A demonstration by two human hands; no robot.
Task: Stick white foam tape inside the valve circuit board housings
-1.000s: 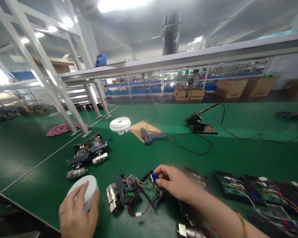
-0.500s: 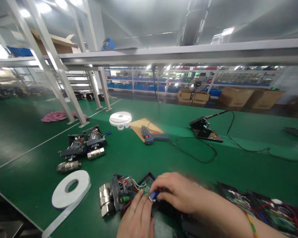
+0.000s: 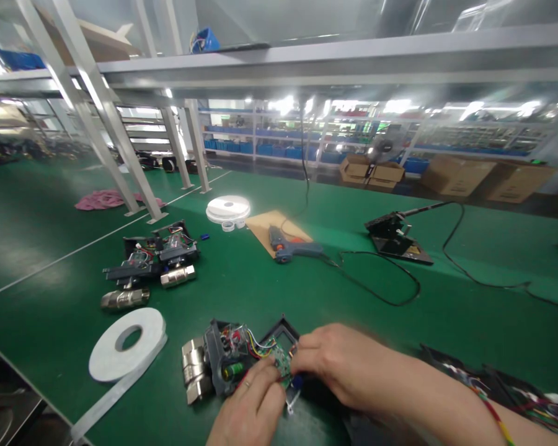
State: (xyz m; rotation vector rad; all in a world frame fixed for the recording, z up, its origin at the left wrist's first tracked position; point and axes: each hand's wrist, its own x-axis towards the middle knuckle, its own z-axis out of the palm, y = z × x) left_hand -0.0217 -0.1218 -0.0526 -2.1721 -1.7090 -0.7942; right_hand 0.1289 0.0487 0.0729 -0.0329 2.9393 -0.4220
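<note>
The left hand has moved from the tape to the board; the right hand is at its other side. Whether either hand grasps it, I cannot tell.

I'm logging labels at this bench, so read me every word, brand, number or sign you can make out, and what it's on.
No text can be read.
Circuit board: any print too small.
Nearest metal fitting: any marking too small.
Background cartons: any print too blurred.
</note>
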